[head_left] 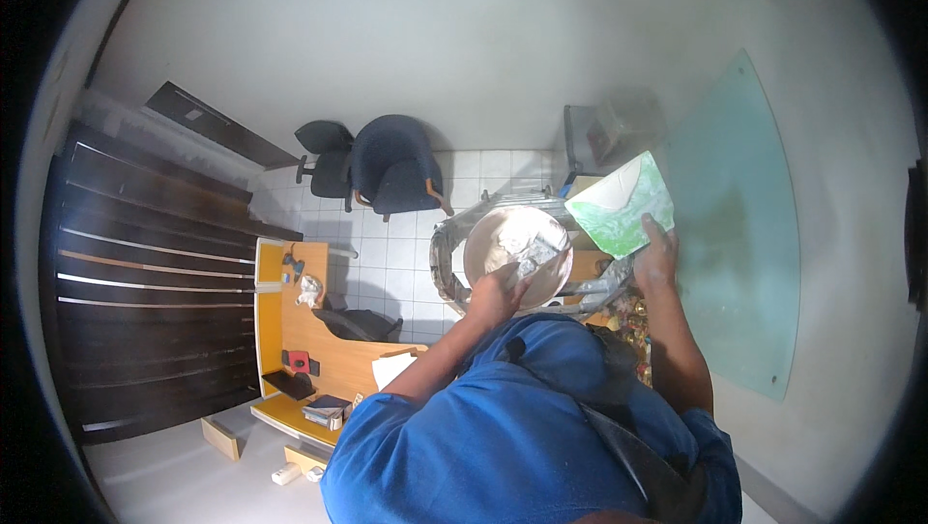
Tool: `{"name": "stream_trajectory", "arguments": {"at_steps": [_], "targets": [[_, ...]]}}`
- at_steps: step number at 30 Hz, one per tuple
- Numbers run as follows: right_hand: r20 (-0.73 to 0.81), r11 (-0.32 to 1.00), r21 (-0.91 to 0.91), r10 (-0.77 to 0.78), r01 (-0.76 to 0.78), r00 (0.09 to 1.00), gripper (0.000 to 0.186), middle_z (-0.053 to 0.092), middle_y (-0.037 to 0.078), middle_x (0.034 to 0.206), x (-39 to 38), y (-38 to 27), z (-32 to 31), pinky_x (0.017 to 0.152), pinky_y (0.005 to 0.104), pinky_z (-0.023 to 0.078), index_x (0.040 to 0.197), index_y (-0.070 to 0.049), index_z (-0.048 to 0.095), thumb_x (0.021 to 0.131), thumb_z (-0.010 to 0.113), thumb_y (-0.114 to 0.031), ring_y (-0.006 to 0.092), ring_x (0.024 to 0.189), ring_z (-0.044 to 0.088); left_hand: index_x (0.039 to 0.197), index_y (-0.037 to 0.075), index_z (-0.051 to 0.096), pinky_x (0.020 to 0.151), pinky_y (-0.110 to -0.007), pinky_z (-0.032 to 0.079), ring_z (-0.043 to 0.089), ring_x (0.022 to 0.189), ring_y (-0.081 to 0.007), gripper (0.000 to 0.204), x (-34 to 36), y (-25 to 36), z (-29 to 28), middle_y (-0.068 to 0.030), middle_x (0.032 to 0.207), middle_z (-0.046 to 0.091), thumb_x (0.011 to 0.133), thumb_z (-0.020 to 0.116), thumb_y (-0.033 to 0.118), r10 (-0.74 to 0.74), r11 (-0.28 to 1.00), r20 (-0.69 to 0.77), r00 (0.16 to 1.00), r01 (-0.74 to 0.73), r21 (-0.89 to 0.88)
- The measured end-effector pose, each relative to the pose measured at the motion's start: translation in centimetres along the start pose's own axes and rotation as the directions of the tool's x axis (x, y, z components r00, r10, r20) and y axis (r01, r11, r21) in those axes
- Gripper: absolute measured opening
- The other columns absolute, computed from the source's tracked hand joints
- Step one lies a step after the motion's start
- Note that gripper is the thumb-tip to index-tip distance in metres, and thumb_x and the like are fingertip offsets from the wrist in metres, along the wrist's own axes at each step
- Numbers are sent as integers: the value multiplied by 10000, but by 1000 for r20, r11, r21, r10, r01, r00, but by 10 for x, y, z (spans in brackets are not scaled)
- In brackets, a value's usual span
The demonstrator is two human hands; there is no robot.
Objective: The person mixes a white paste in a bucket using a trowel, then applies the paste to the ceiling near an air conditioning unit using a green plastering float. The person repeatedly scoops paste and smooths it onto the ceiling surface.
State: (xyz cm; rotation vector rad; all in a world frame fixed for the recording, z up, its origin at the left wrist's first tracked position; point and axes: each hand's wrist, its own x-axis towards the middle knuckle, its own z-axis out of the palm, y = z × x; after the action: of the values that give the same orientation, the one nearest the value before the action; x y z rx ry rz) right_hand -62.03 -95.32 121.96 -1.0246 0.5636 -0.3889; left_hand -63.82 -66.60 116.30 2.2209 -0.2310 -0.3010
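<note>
My left hand [498, 296] reaches over a round, pale bucket [472, 261] in front of me. Its fingers are closed on a scraper [543, 257] smeared with white, the flat end inside the bucket. White paste [517, 231] lies in the bucket and coats part of its inner wall. To the right, my right hand [657, 255] grips the lower edge of a flat green board [630, 215], thumb on top. White paste covers the board's upper left part and streaks the rest. The board is held tilted, beside the bucket's right rim and apart from it.
A metal stepladder frame [498, 199] surrounds the bucket. The glass panel [739, 234] is mounted on the wall at my right. Below are dark chairs [396, 166], a wooden desk [338, 360] and tiled floor [387, 253]. Dark slatted blinds [155, 302] hang at far left.
</note>
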Motion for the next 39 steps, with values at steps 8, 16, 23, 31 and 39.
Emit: {"name": "stream_trajectory", "arguments": {"at_steps": [8,16,23,31,39], "targets": [[53,996,80,45,-49,998,468,572,120,1238,-3,-11,8,975,390,467,1296,30,499,867,653,-74,258,1127,571,1256,39,605,810,-458,534,671,906,-430,478,-27,-9,-14,-289,998,670,898,665,351,-146,986,-21,989,143,-87],[13,999,-29,17,-17,1000,411,595,99,1204,0,-15,7,955,364,464,1272,38,526,890,631,-69,223,1100,577,1193,26,634,802,-458,539,660,949,-427,406,-32,-1,-26,-262,1055,665,871,687,267,-88,994,-94,992,93,52],[25,988,-139,-64,67,998,400,614,89,1201,-4,-10,2,941,325,455,1265,32,549,910,654,-120,183,1070,582,1273,114,580,741,-508,535,665,836,-422,445,-9,4,-34,-235,1116,617,843,664,189,38,961,-87,995,-12,278],[92,872,-413,-249,264,964,305,646,102,1102,-37,-25,12,872,310,459,1172,46,588,955,623,-165,146,985,579,1264,108,586,790,-489,534,661,904,-418,439,9,20,-36,-237,1132,612,857,656,256,-81,942,35,996,65,329],[173,701,-635,-282,325,944,283,671,118,993,-44,-28,16,799,315,475,1109,62,590,971,598,-184,155,883,603,1197,70,614,792,-502,533,671,862,-426,424,2,38,-53,-241,931,682,861,650,325,-138,937,90,986,100,335]]}}
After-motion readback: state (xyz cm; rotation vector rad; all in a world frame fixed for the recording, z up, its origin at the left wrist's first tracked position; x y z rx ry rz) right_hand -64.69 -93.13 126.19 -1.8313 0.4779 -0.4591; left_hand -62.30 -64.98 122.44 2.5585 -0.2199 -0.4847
